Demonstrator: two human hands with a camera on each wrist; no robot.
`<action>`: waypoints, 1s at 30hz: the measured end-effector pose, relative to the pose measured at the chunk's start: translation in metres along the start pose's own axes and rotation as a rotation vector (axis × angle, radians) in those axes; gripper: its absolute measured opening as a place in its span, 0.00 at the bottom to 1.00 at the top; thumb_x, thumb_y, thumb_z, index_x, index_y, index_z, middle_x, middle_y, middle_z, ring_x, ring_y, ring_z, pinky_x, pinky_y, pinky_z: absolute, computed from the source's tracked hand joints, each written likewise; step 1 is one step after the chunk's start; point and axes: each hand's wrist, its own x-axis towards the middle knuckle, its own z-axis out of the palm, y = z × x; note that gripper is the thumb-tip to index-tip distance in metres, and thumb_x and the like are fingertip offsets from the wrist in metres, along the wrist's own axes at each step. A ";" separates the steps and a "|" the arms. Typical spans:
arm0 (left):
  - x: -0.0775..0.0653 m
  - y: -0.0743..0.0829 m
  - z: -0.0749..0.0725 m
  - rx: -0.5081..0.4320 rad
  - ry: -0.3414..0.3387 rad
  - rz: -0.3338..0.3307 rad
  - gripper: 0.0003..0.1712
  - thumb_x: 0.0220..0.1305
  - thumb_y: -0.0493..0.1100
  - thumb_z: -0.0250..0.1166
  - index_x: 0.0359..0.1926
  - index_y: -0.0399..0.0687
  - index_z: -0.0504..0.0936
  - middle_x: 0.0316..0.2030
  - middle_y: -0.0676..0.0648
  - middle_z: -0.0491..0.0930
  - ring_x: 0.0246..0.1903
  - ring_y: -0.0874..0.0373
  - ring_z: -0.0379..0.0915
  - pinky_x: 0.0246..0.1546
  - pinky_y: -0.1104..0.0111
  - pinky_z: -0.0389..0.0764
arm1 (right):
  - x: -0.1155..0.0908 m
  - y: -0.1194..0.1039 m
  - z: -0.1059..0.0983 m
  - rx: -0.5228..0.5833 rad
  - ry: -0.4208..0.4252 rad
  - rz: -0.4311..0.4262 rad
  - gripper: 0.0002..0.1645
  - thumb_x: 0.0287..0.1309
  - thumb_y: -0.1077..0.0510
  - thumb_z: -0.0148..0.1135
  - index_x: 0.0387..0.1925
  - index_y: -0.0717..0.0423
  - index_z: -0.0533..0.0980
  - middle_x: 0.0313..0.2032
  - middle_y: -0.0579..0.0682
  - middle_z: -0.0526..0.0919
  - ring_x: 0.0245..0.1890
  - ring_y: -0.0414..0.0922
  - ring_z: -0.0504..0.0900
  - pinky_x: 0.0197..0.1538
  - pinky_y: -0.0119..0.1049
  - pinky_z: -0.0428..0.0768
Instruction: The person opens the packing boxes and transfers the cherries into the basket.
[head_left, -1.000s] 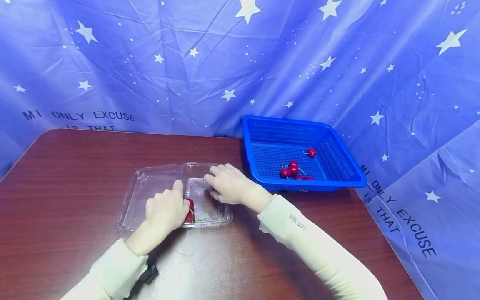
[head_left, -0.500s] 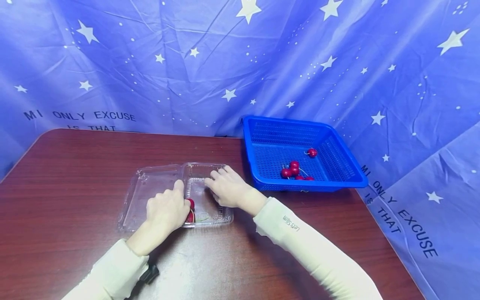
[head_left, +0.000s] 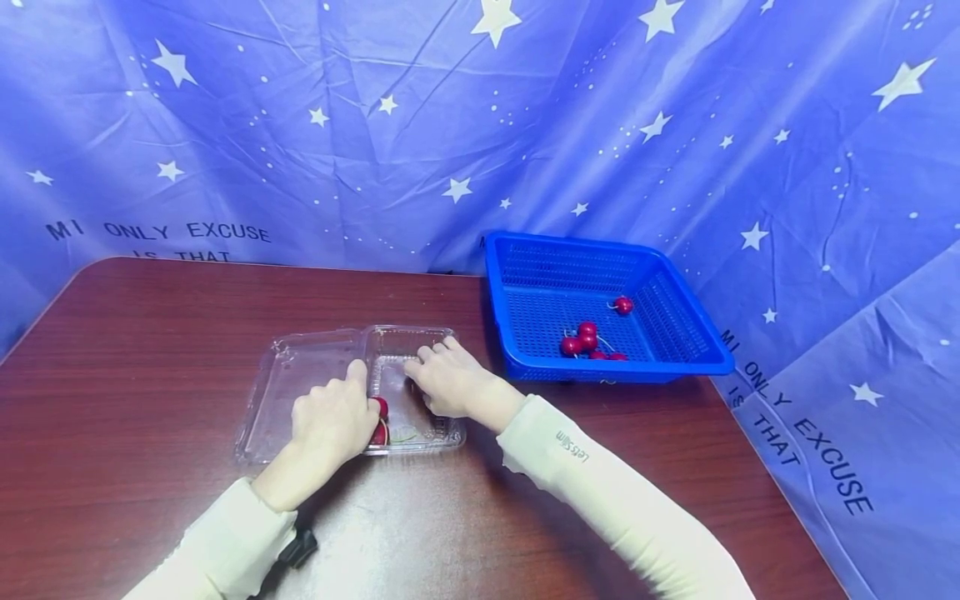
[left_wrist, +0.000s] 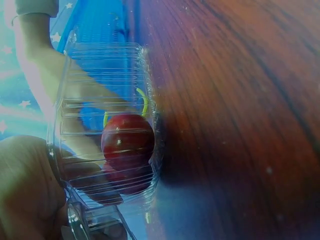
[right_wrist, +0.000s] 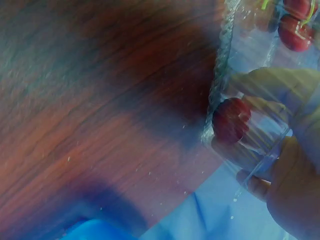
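Note:
My left hand (head_left: 330, 421) grips the inner edge of a clear plastic clamshell box (head_left: 416, 448), near its hinge. Two red cherries (head_left: 380, 433) with green stems lie in the box's near left corner, partly hidden by this hand. My right hand (head_left: 453, 379) reaches into the box's right side, fingers bent downward. The right wrist view shows a dark red cherry (right_wrist: 231, 120) by the box wall, with thumb and fingers around it. From the head view that cherry is hidden under the hand. The box's lid (head_left: 300, 400) lies folded out to the left.
A blue perforated basket (head_left: 615, 371) stands at the back right, with several cherries (head_left: 587, 336) on its floor. The brown wooden table (head_left: 150, 350) meets a blue star-printed cloth (head_left: 375, 150) behind. Something small and black (head_left: 298, 548) sits under the left wrist.
My right hand and forearm have shifted slightly left and toward me, and the fingers have drawn in a little. The left hand, box and basket stay in place.

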 end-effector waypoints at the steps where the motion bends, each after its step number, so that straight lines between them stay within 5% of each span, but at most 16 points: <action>1: 0.000 0.000 0.000 0.000 0.000 0.000 0.14 0.60 0.45 0.56 0.36 0.38 0.66 0.24 0.30 0.82 0.24 0.33 0.79 0.19 0.46 0.74 | 0.000 -0.001 0.000 0.003 -0.004 0.002 0.23 0.54 0.52 0.63 0.54 0.49 0.74 0.45 0.51 0.82 0.45 0.50 0.80 0.53 0.44 0.72; 20: -0.001 0.000 0.000 0.001 0.011 0.003 0.14 0.60 0.45 0.56 0.35 0.38 0.66 0.24 0.30 0.82 0.24 0.33 0.78 0.19 0.46 0.74 | 0.001 -0.014 0.001 0.154 -0.031 0.040 0.23 0.52 0.58 0.65 0.50 0.57 0.71 0.47 0.55 0.76 0.45 0.51 0.77 0.44 0.42 0.85; 30: 0.000 0.000 0.000 0.007 -0.013 0.001 0.14 0.61 0.45 0.56 0.36 0.38 0.66 0.23 0.32 0.82 0.22 0.35 0.79 0.18 0.47 0.74 | -0.001 -0.021 0.002 0.177 0.016 -0.024 0.27 0.49 0.60 0.66 0.52 0.58 0.70 0.50 0.55 0.74 0.48 0.53 0.77 0.55 0.44 0.79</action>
